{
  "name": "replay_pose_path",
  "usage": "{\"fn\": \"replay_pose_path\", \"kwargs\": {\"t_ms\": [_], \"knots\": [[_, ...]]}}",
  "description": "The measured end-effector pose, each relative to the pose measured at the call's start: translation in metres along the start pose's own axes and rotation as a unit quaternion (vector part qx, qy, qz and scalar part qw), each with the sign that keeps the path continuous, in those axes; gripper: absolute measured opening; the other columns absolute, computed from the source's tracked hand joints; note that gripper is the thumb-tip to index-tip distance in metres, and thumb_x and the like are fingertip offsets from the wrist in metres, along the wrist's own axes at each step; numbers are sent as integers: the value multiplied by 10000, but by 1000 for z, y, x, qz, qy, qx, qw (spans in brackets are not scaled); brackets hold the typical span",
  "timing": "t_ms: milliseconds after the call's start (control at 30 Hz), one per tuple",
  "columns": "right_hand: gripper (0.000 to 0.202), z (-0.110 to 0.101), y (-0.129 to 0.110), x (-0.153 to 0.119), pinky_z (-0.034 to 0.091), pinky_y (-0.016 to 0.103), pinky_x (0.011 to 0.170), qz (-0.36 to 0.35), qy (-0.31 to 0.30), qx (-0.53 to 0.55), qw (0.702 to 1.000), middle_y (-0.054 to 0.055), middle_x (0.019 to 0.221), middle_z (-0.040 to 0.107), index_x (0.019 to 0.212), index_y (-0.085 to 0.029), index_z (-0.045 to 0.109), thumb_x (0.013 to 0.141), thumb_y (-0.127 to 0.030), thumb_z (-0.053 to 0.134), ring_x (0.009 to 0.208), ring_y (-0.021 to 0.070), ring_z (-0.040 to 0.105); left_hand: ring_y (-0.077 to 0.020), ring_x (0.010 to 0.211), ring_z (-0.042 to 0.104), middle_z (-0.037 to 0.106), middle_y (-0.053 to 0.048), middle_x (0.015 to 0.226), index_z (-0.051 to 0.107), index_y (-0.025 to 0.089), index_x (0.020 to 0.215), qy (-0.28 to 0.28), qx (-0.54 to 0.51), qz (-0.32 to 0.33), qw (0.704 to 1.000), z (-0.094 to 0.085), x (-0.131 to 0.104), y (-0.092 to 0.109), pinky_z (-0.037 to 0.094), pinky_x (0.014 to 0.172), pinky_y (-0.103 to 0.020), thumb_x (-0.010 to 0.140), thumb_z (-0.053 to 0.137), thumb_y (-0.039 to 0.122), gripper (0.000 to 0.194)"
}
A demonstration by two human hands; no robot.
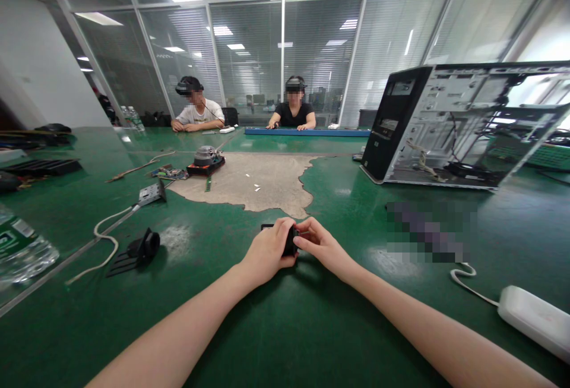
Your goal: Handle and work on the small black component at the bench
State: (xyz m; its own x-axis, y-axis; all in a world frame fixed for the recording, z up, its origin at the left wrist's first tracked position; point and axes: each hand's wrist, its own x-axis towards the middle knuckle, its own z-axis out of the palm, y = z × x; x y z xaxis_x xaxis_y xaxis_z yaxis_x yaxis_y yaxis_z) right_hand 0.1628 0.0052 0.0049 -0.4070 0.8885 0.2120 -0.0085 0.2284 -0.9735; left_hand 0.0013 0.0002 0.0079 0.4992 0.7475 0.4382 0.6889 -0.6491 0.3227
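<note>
Over the green table in front of me, my left hand (pixel 266 250) is wrapped round a small black part (pixel 290 245), which looks like plastic. Its far left corner pokes out past my knuckles, and most of it is hidden by my fingers. From the other side, my right hand (pixel 324 245) pinches the part's right end between thumb and fingers. What kind of part it is, I cannot make out. Off to the left lies a black plastic bracket with long prongs (pixel 139 252), apart from both hands.
An opened computer case (pixel 392 120) stands at the right. Nearer are a white power adapter (pixel 534 319) and a blurred-out object (pixel 423 227). At left are a water bottle (pixel 22 245), a metal bracket (pixel 150 193) and a fan-like part (pixel 205 156). Two people sit across the table (pixel 276 340).
</note>
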Motion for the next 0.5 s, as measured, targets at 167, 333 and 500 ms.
{"fn": "replay_pose_path", "kwargs": {"t_ms": [167,333,500], "knots": [[256,-2,1,0,439,334,807,9,-13,-19,1000,19,931,544,919,-206,463,725,-314,590,882,151,541,-231,906,526,449,-74,1098,294,215,1113,-3,1,-6,1000,-1,0,1,443,732,-377,663,589,214,538],[320,-3,-6,-3,424,325,832,-1,-50,2,999,-8,900,547,891,-223,435,669,-291,656,868,138,548,-234,914,527,432,-69,1134,283,229,1124,-12,3,-13,1000,-2,-1,1,440,738,-376,622,610,170,602],[216,2,-1,0,437,308,778,1,-6,10,1000,-4,872,551,867,-216,441,749,-355,557,836,131,548,-240,948,512,436,-77,1131,285,216,1122,-4,-2,-1,1000,-2,-1,1,442,751,-382,649,606,201,572]]}}
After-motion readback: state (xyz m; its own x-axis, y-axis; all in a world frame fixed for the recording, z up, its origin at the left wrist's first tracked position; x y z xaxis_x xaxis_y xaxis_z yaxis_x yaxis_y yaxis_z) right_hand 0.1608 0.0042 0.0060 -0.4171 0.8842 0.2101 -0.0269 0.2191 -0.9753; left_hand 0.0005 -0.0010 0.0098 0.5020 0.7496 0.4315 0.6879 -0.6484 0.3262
